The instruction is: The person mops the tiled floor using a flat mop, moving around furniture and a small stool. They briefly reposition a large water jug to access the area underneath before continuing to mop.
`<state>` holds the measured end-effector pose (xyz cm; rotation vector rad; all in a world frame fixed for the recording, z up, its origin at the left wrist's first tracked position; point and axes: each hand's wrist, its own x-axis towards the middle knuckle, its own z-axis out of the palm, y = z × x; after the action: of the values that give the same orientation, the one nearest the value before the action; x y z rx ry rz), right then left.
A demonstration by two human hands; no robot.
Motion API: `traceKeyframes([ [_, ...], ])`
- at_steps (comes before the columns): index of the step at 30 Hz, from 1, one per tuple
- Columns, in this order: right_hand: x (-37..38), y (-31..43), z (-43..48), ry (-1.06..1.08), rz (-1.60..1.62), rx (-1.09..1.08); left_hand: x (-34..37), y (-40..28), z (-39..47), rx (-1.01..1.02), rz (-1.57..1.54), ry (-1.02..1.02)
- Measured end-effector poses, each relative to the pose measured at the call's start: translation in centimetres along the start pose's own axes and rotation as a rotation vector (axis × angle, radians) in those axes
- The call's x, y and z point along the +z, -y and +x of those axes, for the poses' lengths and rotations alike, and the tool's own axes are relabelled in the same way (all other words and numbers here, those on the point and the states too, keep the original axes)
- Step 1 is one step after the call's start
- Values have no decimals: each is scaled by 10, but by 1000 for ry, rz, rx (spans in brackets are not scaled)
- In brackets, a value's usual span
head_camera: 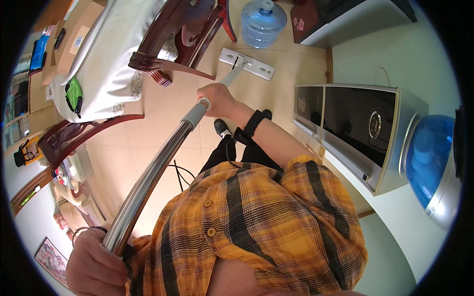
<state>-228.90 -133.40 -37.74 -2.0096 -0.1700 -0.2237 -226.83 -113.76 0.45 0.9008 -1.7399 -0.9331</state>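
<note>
A flat mop has a shiny metal pole (152,177), a grey grip sleeve and a white rectangular head (246,63) that lies flat on the tiled floor. My left hand (97,259) is closed around the pole's upper end at the lower left. Farther down, my right hand (218,100) grips the pole just below the grey sleeve (194,115); a black strap circles that wrist. The mop head rests between a dark carved wooden chair (174,66) and a black-fronted cabinet, just in front of a large blue water bottle (263,26).
A table with a white cloth (107,74) stands at the upper left, cardboard boxes (79,37) and a green pouch (75,92) on it. Another wooden chair (92,129) is by its near end. The black-fronted cabinet (359,122) and a blue dispenser bottle (429,155) stand on the right.
</note>
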Motion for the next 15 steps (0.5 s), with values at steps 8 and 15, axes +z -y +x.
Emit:
traceKeyframes([
  [8,4,5,3,253,-80,24,16,-19,-15,-39,64,-214],
  [15,11,54,-33,440,-33,10,29,-41,-21,166,46,-315],
])
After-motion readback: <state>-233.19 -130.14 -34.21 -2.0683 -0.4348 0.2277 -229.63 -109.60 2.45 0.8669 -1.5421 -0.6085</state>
